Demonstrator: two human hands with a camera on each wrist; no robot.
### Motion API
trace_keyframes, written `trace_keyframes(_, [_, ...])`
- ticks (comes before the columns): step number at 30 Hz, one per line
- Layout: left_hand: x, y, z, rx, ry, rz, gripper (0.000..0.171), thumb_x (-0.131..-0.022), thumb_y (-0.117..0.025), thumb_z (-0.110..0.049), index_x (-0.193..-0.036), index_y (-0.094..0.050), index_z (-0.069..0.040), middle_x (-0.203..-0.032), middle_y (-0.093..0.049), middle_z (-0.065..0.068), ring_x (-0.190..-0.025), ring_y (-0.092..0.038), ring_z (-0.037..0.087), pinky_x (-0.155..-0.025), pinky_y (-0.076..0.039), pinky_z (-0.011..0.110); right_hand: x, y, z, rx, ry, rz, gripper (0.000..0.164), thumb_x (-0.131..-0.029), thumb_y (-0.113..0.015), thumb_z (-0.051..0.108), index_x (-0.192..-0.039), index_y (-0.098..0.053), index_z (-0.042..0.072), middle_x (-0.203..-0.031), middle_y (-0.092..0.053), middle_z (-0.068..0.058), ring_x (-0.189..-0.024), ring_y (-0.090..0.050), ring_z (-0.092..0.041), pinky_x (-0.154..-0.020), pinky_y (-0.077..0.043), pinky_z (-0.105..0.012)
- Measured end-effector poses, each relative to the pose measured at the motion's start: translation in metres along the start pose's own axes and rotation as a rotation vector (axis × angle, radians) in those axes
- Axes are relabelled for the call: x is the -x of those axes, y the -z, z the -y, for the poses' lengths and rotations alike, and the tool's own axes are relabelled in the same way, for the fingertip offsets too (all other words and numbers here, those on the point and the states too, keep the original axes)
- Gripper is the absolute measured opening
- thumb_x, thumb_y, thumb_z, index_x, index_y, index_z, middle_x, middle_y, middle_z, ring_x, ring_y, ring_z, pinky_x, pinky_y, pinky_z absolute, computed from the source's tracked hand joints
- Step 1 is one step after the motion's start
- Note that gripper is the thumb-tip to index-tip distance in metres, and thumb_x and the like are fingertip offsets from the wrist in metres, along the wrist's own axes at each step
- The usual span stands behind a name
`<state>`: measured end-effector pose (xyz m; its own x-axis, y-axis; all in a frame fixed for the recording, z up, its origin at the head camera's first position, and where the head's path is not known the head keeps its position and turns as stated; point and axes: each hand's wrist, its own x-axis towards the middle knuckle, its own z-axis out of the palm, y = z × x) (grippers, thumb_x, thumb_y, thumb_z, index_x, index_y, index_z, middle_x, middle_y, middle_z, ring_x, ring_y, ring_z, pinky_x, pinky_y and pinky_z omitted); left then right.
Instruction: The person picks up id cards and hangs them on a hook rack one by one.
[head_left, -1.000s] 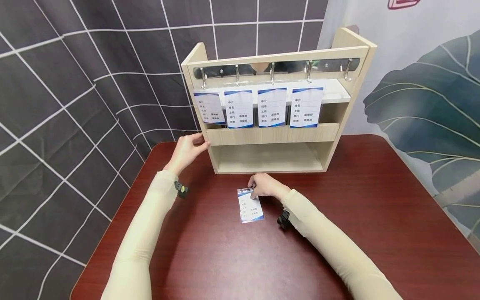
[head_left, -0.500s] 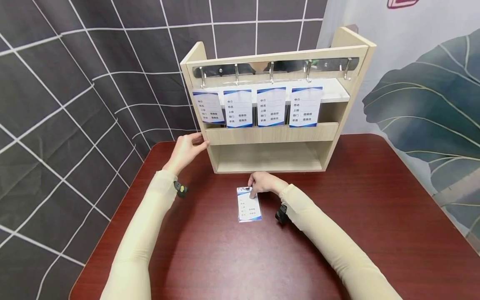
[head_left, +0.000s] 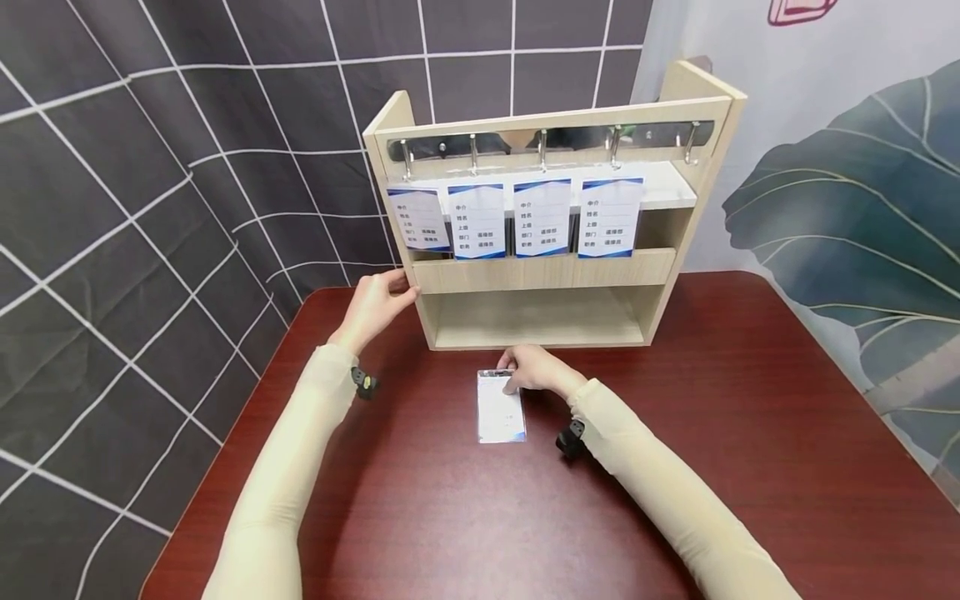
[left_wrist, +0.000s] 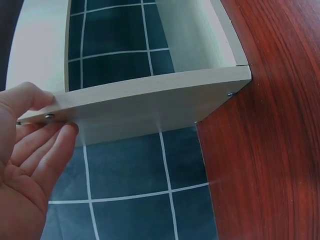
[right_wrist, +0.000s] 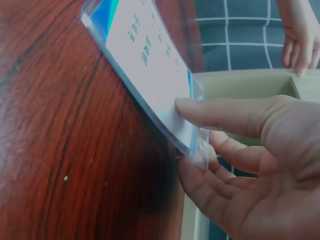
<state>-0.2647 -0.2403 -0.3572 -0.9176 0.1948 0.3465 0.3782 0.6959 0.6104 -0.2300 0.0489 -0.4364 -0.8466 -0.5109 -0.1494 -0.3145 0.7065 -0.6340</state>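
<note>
My right hand (head_left: 536, 369) pinches a badge in a clear plastic sleeve (head_left: 498, 421) by its top end, in front of a wooden rack (head_left: 540, 277). In the right wrist view, the thumb (right_wrist: 220, 112) lies on the printed face of the badge (right_wrist: 150, 75) and the fingers are behind it; its held end is raised off the table. On the left, my left hand (head_left: 375, 304) holds the rack's side panel. The left wrist view shows the thumb (left_wrist: 32, 96) at the panel's front edge (left_wrist: 150, 86) and the other fingers against its outer face.
Several metal hooks (head_left: 543, 150) line a strip across the rack's top, with several similar badges (head_left: 543, 218) hanging below. Underneath is an open compartment (head_left: 536, 317). The rack stands on a dark red table (head_left: 480, 517), before a grey tile-patterned cloth (head_left: 277, 108).
The badge in my right hand has turned a little straighter toward me and tilted, so glare now washes out much of its print. My left hand has stayed on the rack.
</note>
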Motion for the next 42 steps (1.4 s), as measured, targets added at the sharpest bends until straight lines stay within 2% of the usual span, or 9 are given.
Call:
trace_keyframes(6, [0.001,-0.003,0.001,0.015,-0.001,-0.010,0.032,-0.095,-0.070,-0.017,-0.123,-0.070,-0.002,-0.114,-0.073,0.016,-0.102,-0.072,0.027,-0.089,-0.058,0.040,0.013,0.008,-0.013,-0.131,0.064,-0.071,0.032,-0.077,-0.079,-0.003,-0.107,-0.069,0.002,-0.094,-0.068,-0.008,-0.088,-0.061,-0.021,-0.076,-0.052,-0.030])
trace_keyframes(11, [0.002,-0.004,-0.001,0.015,-0.016,-0.037,0.031,-0.095,-0.070,-0.016,-0.121,-0.070,-0.001,-0.114,-0.073,0.017,-0.101,-0.073,0.028,-0.088,-0.059,0.040,0.027,0.017,-0.020,-0.215,0.073,-0.119,0.032,-0.079,-0.077,-0.002,-0.110,-0.069,0.004,-0.103,-0.071,-0.010,-0.095,-0.065,-0.022,-0.080,-0.053,-0.033])
trace_keyframes(18, [0.002,-0.007,-0.005,0.022,-0.023,-0.105,0.035,-0.093,-0.073,-0.015,-0.123,-0.068,0.004,-0.114,-0.072,0.021,-0.102,-0.072,0.030,-0.089,-0.058,0.040,0.050,0.034,-0.038,-0.269,0.061,-0.215,0.035,-0.083,-0.072,-0.002,-0.117,-0.068,0.002,-0.093,-0.069,-0.011,-0.081,-0.061,-0.020,-0.072,-0.050,-0.030])
trace_keyframes(22, [0.005,-0.007,-0.006,0.047,0.009,-0.161,0.040,-0.094,-0.074,-0.019,-0.124,-0.067,0.006,-0.115,-0.071,0.023,-0.105,-0.071,0.032,-0.089,-0.058,0.041,0.065,0.046,-0.048,-0.331,0.044,-0.257,0.035,-0.087,-0.070,-0.002,-0.122,-0.066,0.000,-0.092,-0.067,-0.012,-0.079,-0.059,-0.018,-0.070,-0.049,-0.028])
trace_keyframes(26, [0.006,-0.008,-0.008,0.087,0.009,-0.229,0.040,-0.095,-0.073,-0.023,-0.122,-0.068,0.008,-0.114,-0.071,0.024,-0.105,-0.071,0.033,-0.089,-0.058,0.041,0.081,0.060,-0.062,-0.334,0.020,-0.323,0.036,-0.089,-0.069,0.001,-0.125,-0.065,0.001,-0.093,-0.067,-0.014,-0.079,-0.058,-0.019,-0.069,-0.049,-0.026])
trace_keyframes(31, [0.005,-0.016,-0.009,0.156,0.001,-0.303,0.037,-0.095,-0.073,-0.025,-0.117,-0.072,0.004,-0.112,-0.073,0.020,-0.104,-0.072,0.030,-0.088,-0.059,0.038,0.104,0.082,-0.077,-0.336,-0.028,-0.403,0.035,-0.093,-0.069,0.006,-0.127,-0.064,0.001,-0.103,-0.069,-0.020,-0.084,-0.061,-0.018,-0.071,-0.051,-0.023])
trace_keyframes(36, [0.004,-0.024,-0.009,0.242,0.012,-0.407,0.036,-0.091,-0.078,-0.027,-0.111,-0.075,0.002,-0.106,-0.075,0.016,-0.100,-0.073,0.026,-0.086,-0.059,0.033,0.127,0.103,-0.084,-0.328,-0.056,-0.466,0.035,-0.096,-0.067,0.012,-0.130,-0.062,0.001,-0.113,-0.067,-0.025,-0.088,-0.061,-0.016,-0.072,-0.051,-0.019])
trace_keyframes(39, [0.002,-0.027,-0.008,0.273,0.011,-0.466,0.034,-0.090,-0.079,-0.026,-0.109,-0.075,0.002,-0.104,-0.075,0.016,-0.097,-0.073,0.025,-0.083,-0.058,0.026,0.138,0.116,-0.086,-0.317,-0.063,-0.520,0.037,-0.097,-0.066,0.015,-0.131,-0.061,0.002,-0.113,-0.066,-0.022,-0.086,-0.061,-0.013,-0.071,-0.051,-0.018])
trace_keyframes(42, [0.002,-0.029,-0.007,0.287,0.000,-0.501,0.033,-0.090,-0.079,-0.024,-0.108,-0.074,0.003,-0.102,-0.075,0.017,-0.094,-0.073,0.025,-0.080,-0.057,0.020,0.146,0.129,-0.088,-0.329,-0.063,-0.584,0.037,-0.097,-0.066,0.015,-0.131,-0.060,0.001,-0.106,-0.068,-0.011,-0.083,-0.060,-0.009,-0.069,-0.050,-0.018])
